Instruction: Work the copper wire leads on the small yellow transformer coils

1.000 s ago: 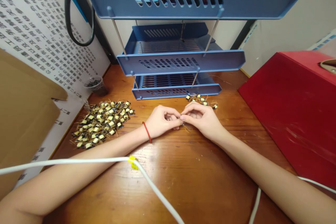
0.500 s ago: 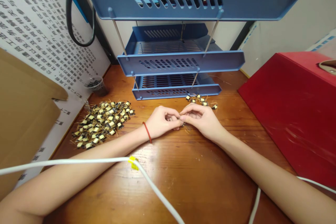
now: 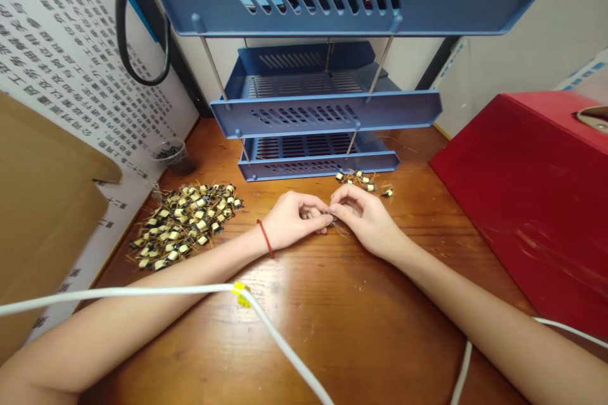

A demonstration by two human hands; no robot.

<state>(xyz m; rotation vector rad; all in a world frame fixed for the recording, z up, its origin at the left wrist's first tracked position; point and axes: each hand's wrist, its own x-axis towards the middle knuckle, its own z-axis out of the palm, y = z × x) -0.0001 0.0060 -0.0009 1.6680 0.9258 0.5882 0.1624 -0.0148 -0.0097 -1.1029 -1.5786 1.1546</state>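
My left hand and my right hand meet fingertip to fingertip at the middle of the wooden table. Both pinch a tiny wired component, mostly hidden by the fingers, with thin copper leads trailing below. A red band circles my left wrist. A large pile of small yellow-and-black wound parts lies to the left of my left hand. A small group of the same parts sits just beyond my right hand.
A blue three-tier letter tray stands at the back, its top shelf overhanging. A red box fills the right side. Cardboard and a printed sheet lean at the left, by a small plastic cup. A white cable crosses the near table.
My right hand has shifted slightly left and its fingers have tightened on the component. The left hand stays almost still.
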